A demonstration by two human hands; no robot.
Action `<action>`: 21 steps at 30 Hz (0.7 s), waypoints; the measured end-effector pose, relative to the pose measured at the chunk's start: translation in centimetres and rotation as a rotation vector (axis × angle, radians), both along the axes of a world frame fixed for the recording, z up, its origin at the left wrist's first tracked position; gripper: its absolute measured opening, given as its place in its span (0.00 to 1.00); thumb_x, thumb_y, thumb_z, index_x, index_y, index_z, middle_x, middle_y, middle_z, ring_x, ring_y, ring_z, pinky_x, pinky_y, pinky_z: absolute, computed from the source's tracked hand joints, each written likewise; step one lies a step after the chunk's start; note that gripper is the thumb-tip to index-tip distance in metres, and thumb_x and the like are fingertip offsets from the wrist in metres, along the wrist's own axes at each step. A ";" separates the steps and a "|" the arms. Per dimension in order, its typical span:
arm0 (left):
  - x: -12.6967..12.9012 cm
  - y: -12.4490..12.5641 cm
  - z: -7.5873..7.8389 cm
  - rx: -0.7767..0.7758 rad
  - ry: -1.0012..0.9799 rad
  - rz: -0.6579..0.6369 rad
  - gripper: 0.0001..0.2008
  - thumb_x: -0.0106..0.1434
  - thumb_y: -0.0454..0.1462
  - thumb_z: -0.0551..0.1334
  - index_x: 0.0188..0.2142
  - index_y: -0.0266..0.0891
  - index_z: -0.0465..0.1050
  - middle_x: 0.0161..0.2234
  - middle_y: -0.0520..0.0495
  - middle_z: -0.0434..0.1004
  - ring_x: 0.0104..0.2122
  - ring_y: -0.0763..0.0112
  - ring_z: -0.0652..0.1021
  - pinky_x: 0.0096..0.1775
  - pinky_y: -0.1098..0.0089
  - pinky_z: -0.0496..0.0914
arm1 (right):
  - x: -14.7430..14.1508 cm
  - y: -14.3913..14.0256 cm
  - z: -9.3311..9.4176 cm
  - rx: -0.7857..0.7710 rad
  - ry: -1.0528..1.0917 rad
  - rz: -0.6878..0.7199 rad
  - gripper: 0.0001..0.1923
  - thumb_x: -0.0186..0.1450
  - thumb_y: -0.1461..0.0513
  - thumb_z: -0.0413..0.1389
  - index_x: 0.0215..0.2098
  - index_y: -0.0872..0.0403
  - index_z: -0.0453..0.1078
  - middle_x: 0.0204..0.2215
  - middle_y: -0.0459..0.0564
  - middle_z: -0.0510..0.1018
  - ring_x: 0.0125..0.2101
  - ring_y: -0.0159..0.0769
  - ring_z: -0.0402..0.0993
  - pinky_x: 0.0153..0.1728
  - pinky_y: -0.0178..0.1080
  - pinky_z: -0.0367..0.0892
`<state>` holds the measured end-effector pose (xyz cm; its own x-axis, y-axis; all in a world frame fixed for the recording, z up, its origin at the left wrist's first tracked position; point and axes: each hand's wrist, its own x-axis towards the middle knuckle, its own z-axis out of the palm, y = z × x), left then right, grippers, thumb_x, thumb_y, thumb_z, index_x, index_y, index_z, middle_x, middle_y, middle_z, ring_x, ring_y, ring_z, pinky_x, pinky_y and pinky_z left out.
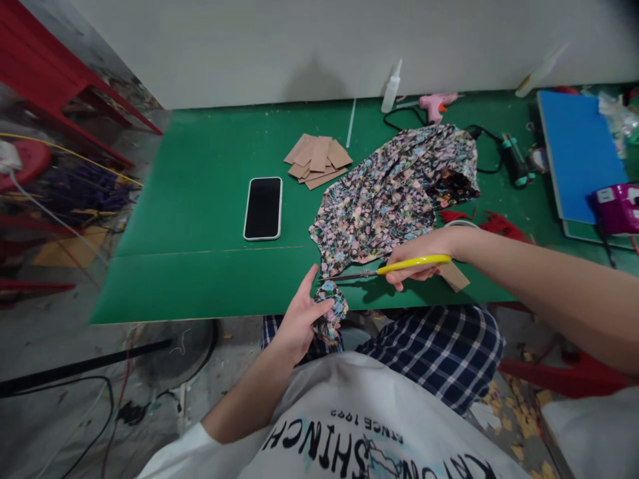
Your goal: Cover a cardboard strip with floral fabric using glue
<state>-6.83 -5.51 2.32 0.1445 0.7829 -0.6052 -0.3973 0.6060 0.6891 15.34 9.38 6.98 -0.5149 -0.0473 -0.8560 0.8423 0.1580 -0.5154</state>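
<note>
Wall: plain white painted wall (319,46) behind the table.
Table: flat green-covered work table (200,199) set against that wall.
Floor: grey, dusty concrete floor (60,372) with black cables.
Left side: red metal frame (74,86).
Light: even, soft, indoor.

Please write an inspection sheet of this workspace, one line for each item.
Surface: green table, mostly bare at the left.
Job's things: floral cloth spread out; cloth scrap; yellow scissors.
Clutter: phone, cardboard pieces, glue bottle, glue gun, blue board, red scraps.
Hands: left hand pinches the scrap; right hand holds the scissors at the cloth's edge.
Cables: black cord by the glue gun; wires on the floor.
Surroundings: white wall, red frame.
</note>
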 end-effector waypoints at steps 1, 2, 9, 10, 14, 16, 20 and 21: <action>-0.1 0.0 -0.1 0.000 -0.002 -0.001 0.46 0.51 0.34 0.67 0.63 0.45 0.40 0.31 0.49 0.76 0.17 0.79 0.71 0.24 0.75 0.69 | 0.0 0.0 0.0 0.002 -0.001 0.002 0.32 0.55 0.36 0.44 0.34 0.54 0.67 0.15 0.40 0.56 0.15 0.26 0.54 0.18 0.33 0.54; -0.2 0.0 -0.1 0.000 0.001 -0.004 0.46 0.52 0.34 0.67 0.63 0.45 0.40 0.30 0.49 0.76 0.17 0.79 0.71 0.24 0.75 0.69 | 0.0 0.1 0.0 0.003 -0.003 0.004 0.32 0.55 0.36 0.44 0.34 0.54 0.67 0.14 0.40 0.56 0.15 0.26 0.54 0.18 0.33 0.54; -0.9 -0.2 -0.3 0.029 0.030 -0.036 0.44 0.54 0.35 0.65 0.64 0.46 0.39 0.19 0.56 0.69 0.16 0.77 0.71 0.21 0.77 0.67 | 0.4 0.2 -0.4 -0.011 0.041 -0.040 0.30 0.57 0.37 0.45 0.32 0.55 0.67 0.12 0.39 0.54 0.13 0.25 0.52 0.16 0.32 0.50; -0.9 -0.3 -0.2 0.036 0.031 -0.042 0.44 0.55 0.35 0.65 0.64 0.46 0.39 0.18 0.56 0.68 0.16 0.77 0.71 0.21 0.77 0.67 | 0.5 0.2 -0.6 -0.007 0.045 -0.050 0.30 0.57 0.37 0.45 0.32 0.55 0.66 0.12 0.39 0.54 0.13 0.25 0.52 0.16 0.32 0.50; -1.1 -0.2 0.3 0.071 0.044 -0.060 0.41 0.56 0.35 0.63 0.63 0.46 0.42 0.18 0.56 0.68 0.17 0.79 0.71 0.23 0.79 0.67 | 0.7 0.2 -1.0 0.009 0.036 -0.073 0.31 0.56 0.37 0.45 0.30 0.55 0.66 0.11 0.39 0.56 0.12 0.25 0.53 0.15 0.32 0.50; -1.2 0.0 0.6 0.106 0.065 -0.039 0.40 0.57 0.35 0.63 0.63 0.46 0.42 0.19 0.56 0.69 0.18 0.78 0.72 0.23 0.79 0.67 | 0.9 0.1 -0.9 0.017 0.049 -0.089 0.31 0.57 0.37 0.45 0.30 0.56 0.67 0.11 0.39 0.57 0.12 0.25 0.54 0.14 0.31 0.50; -1.6 0.5 0.6 0.210 0.183 0.062 0.38 0.57 0.38 0.61 0.63 0.46 0.43 0.22 0.54 0.71 0.21 0.73 0.75 0.24 0.76 0.70 | 2.1 -0.3 0.0 0.021 0.175 -0.131 0.30 0.59 0.40 0.45 0.33 0.57 0.69 0.11 0.39 0.58 0.12 0.24 0.54 0.15 0.30 0.50; -1.7 0.7 0.5 0.251 0.232 0.066 0.37 0.58 0.39 0.61 0.62 0.46 0.44 0.25 0.53 0.73 0.24 0.72 0.76 0.26 0.74 0.71 | 2.7 -0.5 0.2 0.018 0.232 -0.143 0.30 0.60 0.40 0.45 0.34 0.58 0.70 0.11 0.39 0.58 0.12 0.24 0.54 0.15 0.30 0.50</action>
